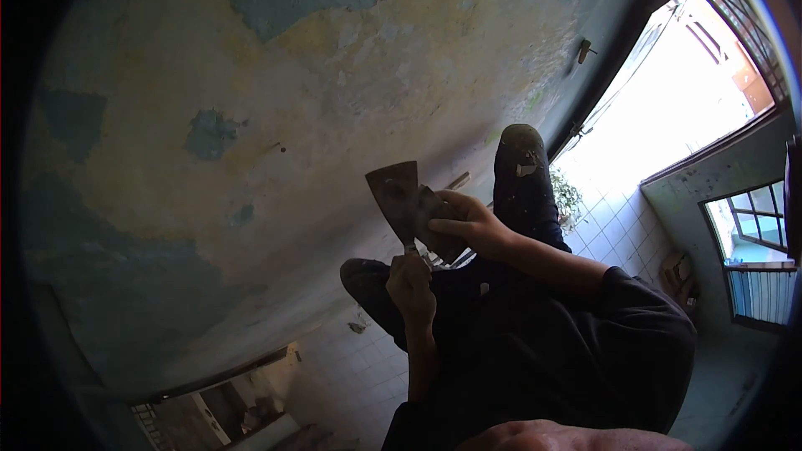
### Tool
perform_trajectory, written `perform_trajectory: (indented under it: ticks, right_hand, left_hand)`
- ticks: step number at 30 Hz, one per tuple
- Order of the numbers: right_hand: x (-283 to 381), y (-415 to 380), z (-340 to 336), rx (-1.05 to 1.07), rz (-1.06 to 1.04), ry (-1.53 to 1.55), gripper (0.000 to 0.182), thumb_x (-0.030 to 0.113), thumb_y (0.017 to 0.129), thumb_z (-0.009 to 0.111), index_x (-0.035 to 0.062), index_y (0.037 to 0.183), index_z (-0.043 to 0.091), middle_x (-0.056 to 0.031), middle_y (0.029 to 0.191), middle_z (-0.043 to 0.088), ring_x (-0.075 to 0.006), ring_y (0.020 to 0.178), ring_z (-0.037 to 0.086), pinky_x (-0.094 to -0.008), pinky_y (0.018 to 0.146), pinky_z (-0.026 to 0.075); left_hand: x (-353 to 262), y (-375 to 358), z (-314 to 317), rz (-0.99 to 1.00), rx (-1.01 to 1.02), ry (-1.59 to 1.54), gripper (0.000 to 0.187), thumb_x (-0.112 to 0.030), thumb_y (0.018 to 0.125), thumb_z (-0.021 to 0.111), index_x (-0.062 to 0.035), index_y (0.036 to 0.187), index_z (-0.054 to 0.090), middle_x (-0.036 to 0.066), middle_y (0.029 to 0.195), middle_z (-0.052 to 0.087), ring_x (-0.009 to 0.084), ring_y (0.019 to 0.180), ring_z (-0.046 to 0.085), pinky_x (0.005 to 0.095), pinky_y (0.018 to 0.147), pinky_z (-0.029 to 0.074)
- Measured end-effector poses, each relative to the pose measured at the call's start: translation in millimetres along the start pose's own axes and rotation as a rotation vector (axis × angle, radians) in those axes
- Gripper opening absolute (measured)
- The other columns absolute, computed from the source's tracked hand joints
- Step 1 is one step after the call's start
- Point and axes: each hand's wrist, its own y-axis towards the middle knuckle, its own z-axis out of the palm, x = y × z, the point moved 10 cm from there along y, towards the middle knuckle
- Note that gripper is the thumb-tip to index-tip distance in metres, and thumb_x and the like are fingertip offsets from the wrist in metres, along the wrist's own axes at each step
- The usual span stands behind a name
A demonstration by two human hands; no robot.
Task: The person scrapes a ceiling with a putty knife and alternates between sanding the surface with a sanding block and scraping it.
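My left hand (409,281) is closed round the handle of a putty knife (396,192), whose wide, worn blade points up and away from me. In my right hand (474,224) is a dark flat piece (436,230), pinched between thumb and fingers, its edge overlapping the side of the blade. What kind of piece this is, I cannot tell. Both hands are close together in front of my bent knees, in dark trousers (524,188).
A wall (326,92) with peeling blue and yellowish paint fills the left and top. White floor tiles (614,221) lie below, with a leafy plant (566,199) by the bright doorway (668,108). At the right is a window (756,221); a small peg-like fixture (584,52) sticks out of the wall.
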Motion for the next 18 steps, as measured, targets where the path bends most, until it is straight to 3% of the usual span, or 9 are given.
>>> perform_trajectory:
  ticks: [3,4,5,7,8,11,12,14,18]
  right_hand:
    - [9.7,-8.9,-5.7,-0.106,-0.041,-0.016,0.062,0.004,0.101,0.061,0.001,0.154,0.03,-0.0185,0.124,0.065,-0.0184,0.113,0.065,-0.0339,0.096,0.055]
    - [14.7,-12.1,-3.8,-0.09,-0.047,-0.046,0.066,0.003,0.103,0.056,0.0059,0.159,0.02,-0.0172,0.125,0.065,-0.0187,0.113,0.064,-0.0342,0.099,0.053]
    - [11.5,-11.9,-9.5,-0.102,-0.054,-0.047,0.066,0.003,0.103,0.056,0.0059,0.159,0.02,-0.0172,0.125,0.065,-0.0187,0.113,0.064,-0.0342,0.099,0.053]
    - [8.5,-10.4,-19.5,-0.113,-0.147,-0.1,0.056,0.001,0.103,0.052,0.0014,0.155,0.03,-0.0153,0.125,0.064,-0.018,0.113,0.064,-0.0337,0.1,0.052]
    - [10.1,-13.2,-25.6,-0.12,-0.165,-0.32,0.04,0.006,0.104,0.053,-0.004,0.142,0.047,-0.0133,0.12,0.065,-0.0165,0.112,0.063,-0.0322,0.099,0.051]
    - [7.0,-17.6,-32.2,-0.104,0.019,-0.186,0.036,0.017,0.105,0.057,-0.0081,0.131,0.059,-0.0116,0.118,0.066,-0.0156,0.109,0.061,-0.0303,0.096,0.05]
    - [14.9,-16.8,-33.6,-0.113,-0.013,-0.143,0.037,0.024,0.105,0.06,-0.0079,0.122,0.063,-0.0092,0.108,0.068,-0.012,0.102,0.063,-0.0285,0.088,0.052]
    - [21.2,-10.2,-34.9,-0.101,-0.009,-0.209,0.035,0.026,0.104,0.062,-0.0072,0.116,0.065,-0.0072,0.101,0.069,-0.0099,0.094,0.063,-0.0273,0.081,0.052]
    - [20.1,1.7,-50.5,-0.217,-0.014,-0.513,0.032,0.027,0.102,0.067,-0.0047,0.098,0.068,-0.0011,0.081,0.068,-0.0053,0.073,0.061,-0.0244,0.063,0.051]
  left_hand:
    - [1.6,4.0,11.9,0.042,0.073,-0.009,0.038,-0.012,0.103,0.055,0.0001,0.067,0.056,0.008,0.065,0.053,0.0164,0.062,0.051,0.0343,0.056,0.037]
    - [5.4,4.0,15.9,-0.018,0.088,0.028,0.039,-0.013,0.103,0.055,0.0006,0.067,0.056,0.008,0.065,0.054,0.0171,0.063,0.051,0.0347,0.057,0.037]
    - [9.9,4.8,20.3,-0.077,0.102,0.066,0.039,-0.013,0.103,0.056,0.0011,0.067,0.057,0.008,0.065,0.054,0.0179,0.063,0.052,0.035,0.058,0.037]
    - [10.9,7.0,29.7,-0.094,0.144,0.074,0.04,-0.013,0.104,0.056,0.0014,0.067,0.057,0.009,0.065,0.055,0.0188,0.063,0.052,0.036,0.059,0.038]
    - [12.4,8.9,34.6,-0.109,0.17,0.086,0.04,-0.013,0.104,0.056,0.0017,0.066,0.057,0.01,0.065,0.055,0.0197,0.064,0.053,0.037,0.059,0.038]
    - [13.0,12.8,43.7,-0.061,0.206,0.155,0.038,-0.014,0.105,0.055,0.0019,0.07,0.058,0.01,0.065,0.055,0.0213,0.063,0.053,0.0388,0.059,0.039]
    - [16.9,14.4,44.7,-0.058,0.209,0.155,0.038,-0.014,0.105,0.055,0.0019,0.07,0.058,0.01,0.065,0.055,0.0213,0.063,0.053,0.0388,0.059,0.039]
    - [21.6,15.6,50.9,-0.016,0.267,0.178,0.038,-0.022,0.108,0.053,0.0021,0.08,0.061,0.005,0.07,0.053,0.0114,0.066,0.05,0.0318,0.059,0.037]
    - [11.3,20.9,61.1,-0.006,0.346,0.25,0.036,-0.021,0.107,0.052,0.0019,0.081,0.062,0.009,0.071,0.06,0.0202,0.069,0.058,0.0366,0.062,0.046]
